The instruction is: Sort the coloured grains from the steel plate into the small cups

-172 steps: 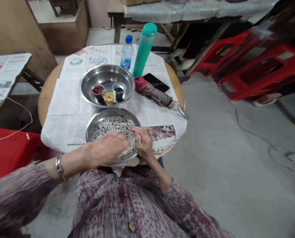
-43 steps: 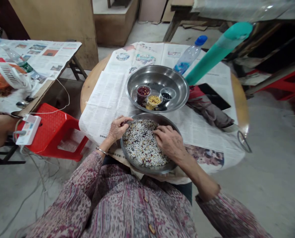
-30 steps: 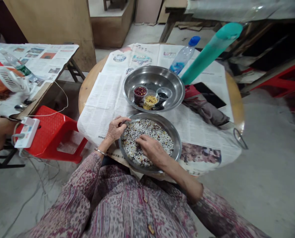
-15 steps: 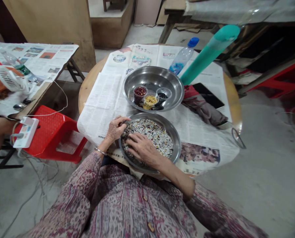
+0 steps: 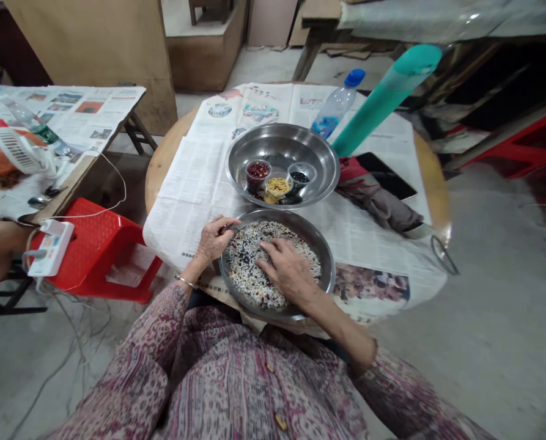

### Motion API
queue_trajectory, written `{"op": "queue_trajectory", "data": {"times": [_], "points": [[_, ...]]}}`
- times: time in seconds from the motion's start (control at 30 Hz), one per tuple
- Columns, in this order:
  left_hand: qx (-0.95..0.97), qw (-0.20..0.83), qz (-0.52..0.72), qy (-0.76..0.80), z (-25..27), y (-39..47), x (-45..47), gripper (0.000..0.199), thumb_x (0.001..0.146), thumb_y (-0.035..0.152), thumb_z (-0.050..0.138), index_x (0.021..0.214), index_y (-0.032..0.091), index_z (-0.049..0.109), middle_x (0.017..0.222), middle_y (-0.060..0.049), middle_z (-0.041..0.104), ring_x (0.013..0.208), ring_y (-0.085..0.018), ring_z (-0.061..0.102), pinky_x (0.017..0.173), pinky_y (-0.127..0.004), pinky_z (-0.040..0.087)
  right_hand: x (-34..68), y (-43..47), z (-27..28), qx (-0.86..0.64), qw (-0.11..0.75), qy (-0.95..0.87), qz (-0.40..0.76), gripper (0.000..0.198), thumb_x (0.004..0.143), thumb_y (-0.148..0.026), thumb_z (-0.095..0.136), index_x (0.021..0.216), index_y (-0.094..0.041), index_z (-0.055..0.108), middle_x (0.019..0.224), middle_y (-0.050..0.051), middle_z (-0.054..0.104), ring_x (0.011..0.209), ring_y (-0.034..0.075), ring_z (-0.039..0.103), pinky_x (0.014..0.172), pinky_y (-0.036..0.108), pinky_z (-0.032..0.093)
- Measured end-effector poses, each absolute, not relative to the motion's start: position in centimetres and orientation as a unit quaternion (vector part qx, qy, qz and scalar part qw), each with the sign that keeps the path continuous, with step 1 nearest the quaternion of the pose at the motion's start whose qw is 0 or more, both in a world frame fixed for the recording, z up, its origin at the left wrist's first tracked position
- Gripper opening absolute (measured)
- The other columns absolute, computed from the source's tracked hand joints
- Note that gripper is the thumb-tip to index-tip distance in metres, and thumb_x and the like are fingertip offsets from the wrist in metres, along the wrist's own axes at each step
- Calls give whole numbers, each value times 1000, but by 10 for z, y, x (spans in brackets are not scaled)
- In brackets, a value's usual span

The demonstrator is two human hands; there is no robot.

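Note:
A metal basin close to my body holds mixed grains, mostly white with black, yellow and dark red bits. At its upper left edge my left hand grips the rim, fingers bent over it. My right hand lies over the grains right of the middle, fingers apart, fingertips touching them. Behind stands a larger metal basin with three clear cups inside: a cup of dark red beans, a cup of yellow grains and a cup of black beans.
Newspaper covers the round table. Beyond the basins are a bottle with a blue cap, a long green object, a folded umbrella and a dark flat object. At left, a red stool carries a power strip.
My right hand has swept right across the grains from the basin's left side, uncovering grains there. My left hand stays at the rim.

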State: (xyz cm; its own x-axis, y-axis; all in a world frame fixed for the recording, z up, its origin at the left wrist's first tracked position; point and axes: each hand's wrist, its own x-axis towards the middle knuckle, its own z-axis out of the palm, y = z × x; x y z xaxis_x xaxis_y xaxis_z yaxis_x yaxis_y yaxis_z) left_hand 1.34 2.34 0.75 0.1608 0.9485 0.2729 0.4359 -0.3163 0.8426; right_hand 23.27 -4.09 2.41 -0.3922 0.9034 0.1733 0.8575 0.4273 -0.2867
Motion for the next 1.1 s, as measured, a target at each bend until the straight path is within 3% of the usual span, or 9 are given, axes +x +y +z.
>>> {"op": "queue_trajectory", "data": {"times": [0.07, 0.2, 0.43, 0.53, 0.77, 0.9, 1.0, 1.1], "points": [[696, 308, 413, 500, 8, 24, 14, 32, 78, 4, 54, 99, 18, 75, 73, 2, 52, 67, -12, 47, 67, -24, 41, 222, -48, 27, -490, 134, -853, 122, 19, 96, -19, 50, 108, -20, 66, 104, 11, 66, 99, 23, 61, 79, 33, 52], [698, 307, 413, 498, 8, 24, 14, 33, 78, 3, 54, 98, 18, 75, 72, 3, 51, 66, -12, 46, 67, -24, 41, 233, -66, 38, -421, 93, -883, 184, 22, 93, -8, 48, 95, -21, 65, 93, 5, 65, 81, 16, 60, 68, 27, 47], [691, 315, 414, 502, 8, 23, 15, 33, 78, 3, 55, 98, 18, 75, 75, 2, 52, 66, -12, 47, 69, -25, 43, 281, -88, 40, -378, 46, -903, 198, 22, 88, -6, 52, 82, -23, 64, 86, 4, 66, 83, 18, 60, 75, 31, 48], [693, 313, 415, 500, 8, 24, 15, 32, 78, 3, 55, 98, 18, 75, 75, 2, 51, 67, -12, 47, 69, -25, 43, 277, -76, 37, -393, 51, -903, 164, 21, 88, -8, 54, 88, -23, 68, 92, 6, 69, 90, 22, 60, 80, 35, 51], [690, 312, 414, 505, 9, 24, 15, 32, 77, 4, 54, 98, 18, 75, 76, 2, 54, 67, -12, 47, 68, -25, 43, 231, -34, 39, -402, 113, -903, 104, 41, 89, -5, 49, 123, -21, 66, 135, 10, 62, 124, 27, 52, 99, 44, 50], [685, 323, 418, 502, 9, 23, 15, 32, 77, 4, 54, 98, 17, 75, 77, 1, 55, 67, -12, 48, 67, -24, 43, 212, -23, 37, -460, 143, -873, 80, 40, 94, -19, 55, 134, -21, 59, 145, 13, 54, 134, 32, 45, 105, 51, 46], [682, 328, 418, 502, 10, 23, 16, 31, 78, 5, 54, 97, 17, 75, 77, 1, 55, 67, -12, 49, 68, -24, 43, 203, -18, 34, -493, 131, -855, 87, 46, 92, -33, 64, 135, -21, 59, 142, 16, 54, 130, 36, 47, 103, 53, 46], [684, 327, 422, 497, 10, 23, 15, 31, 78, 4, 54, 97, 17, 75, 76, 2, 54, 67, -12, 49, 69, -25, 43, 197, -14, 32, -474, 113, -862, 143, 27, 93, -25, 62, 119, -21, 68, 120, 13, 64, 113, 28, 58, 94, 41, 50]]}}
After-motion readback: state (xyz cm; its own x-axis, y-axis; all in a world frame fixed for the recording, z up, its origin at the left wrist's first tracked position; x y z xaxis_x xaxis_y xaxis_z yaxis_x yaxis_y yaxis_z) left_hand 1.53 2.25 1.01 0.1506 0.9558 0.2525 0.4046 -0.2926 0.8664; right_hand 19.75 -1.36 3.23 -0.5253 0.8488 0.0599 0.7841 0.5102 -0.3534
